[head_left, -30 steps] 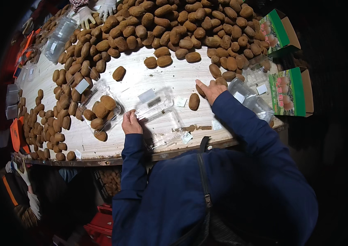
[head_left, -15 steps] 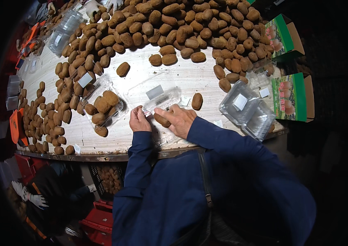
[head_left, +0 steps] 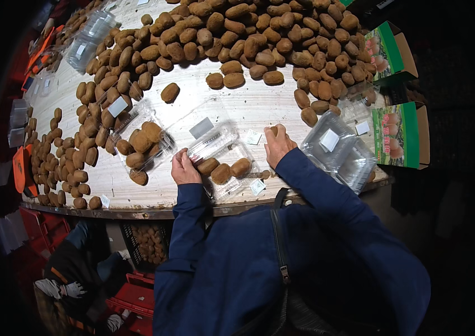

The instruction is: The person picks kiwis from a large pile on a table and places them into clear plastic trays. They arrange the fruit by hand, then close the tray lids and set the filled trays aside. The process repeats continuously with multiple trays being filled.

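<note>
An open clear plastic clamshell box [head_left: 232, 193] lies in front of me with three brown kiwifruit [head_left: 221, 173] in its near half. Its lid half, with a grey label, is folded back toward the pile. My left hand [head_left: 184, 167] grips the box's left edge between thumb and fingers. To the right of the box, my right hand [head_left: 278, 147] closes around a single kiwifruit [head_left: 274, 130], mostly hidden under the fingers. Left of my left hand sits another clear box [head_left: 162, 147] with several kiwifruit in it.
A large kiwifruit pile [head_left: 248, 39] covers the table's [head_left: 192, 84] far side. Empty clear boxes [head_left: 332, 143] lie to the right, beside green printed cartons [head_left: 399, 134]. Small white packets [head_left: 253, 136] are scattered about. At lower left, a person with gloved hands [head_left: 73, 289] is near red crates [head_left: 136, 297].
My right hand has left its kiwifruit in the box, where three now show, and moved right onto the loose kiwifruit. The gloved hands at the far edge are gone from view.
</note>
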`<state>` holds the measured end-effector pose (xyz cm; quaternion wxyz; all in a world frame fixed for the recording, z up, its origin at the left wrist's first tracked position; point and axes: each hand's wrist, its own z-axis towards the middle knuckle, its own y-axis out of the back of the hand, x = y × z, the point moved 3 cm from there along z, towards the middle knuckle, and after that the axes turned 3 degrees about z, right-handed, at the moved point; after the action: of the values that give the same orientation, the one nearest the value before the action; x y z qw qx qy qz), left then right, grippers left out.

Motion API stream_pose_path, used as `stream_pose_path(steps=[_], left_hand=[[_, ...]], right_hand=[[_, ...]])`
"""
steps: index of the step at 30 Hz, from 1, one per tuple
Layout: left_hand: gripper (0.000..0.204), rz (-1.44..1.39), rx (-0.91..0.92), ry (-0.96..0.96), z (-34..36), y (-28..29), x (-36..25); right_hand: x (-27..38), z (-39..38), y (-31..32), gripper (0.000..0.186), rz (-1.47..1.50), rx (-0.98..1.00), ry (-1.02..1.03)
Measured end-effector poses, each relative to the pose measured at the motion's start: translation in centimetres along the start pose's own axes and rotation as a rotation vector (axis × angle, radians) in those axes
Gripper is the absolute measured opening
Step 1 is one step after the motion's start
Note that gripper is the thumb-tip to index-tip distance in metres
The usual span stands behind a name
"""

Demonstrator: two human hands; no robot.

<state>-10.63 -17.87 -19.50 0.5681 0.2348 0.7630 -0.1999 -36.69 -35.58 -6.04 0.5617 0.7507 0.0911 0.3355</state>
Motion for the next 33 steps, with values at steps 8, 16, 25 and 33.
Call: stream_pose_path(steps=[8, 16, 25, 33], left_hand=[[0.024, 0.107, -0.048, -0.013, 0.2, 0.0, -0.3], [0.025, -0.071, -0.082, 0.046, -2.8, 0.3, -3.2], [0.025, -0.001, -0.096, 0.061, -4.1, 0.3, -4.3], [0.025, -0.025, -0.065, 0.096, -2.5, 0.0, -3.5]], right_hand=[[7.0, -0.3, 1.4, 0.068, 0.359, -0.019, 0.438], [4.3, 18.3, 0.0, 0.068, -0.052, -0.241, 0.333], [3.0, 23.0, -0.5, 0.059, -0.132, -0.016, 0.342], [2.5, 20.7, -0.5, 0.043, -0.153, -0.08, 0.123]])
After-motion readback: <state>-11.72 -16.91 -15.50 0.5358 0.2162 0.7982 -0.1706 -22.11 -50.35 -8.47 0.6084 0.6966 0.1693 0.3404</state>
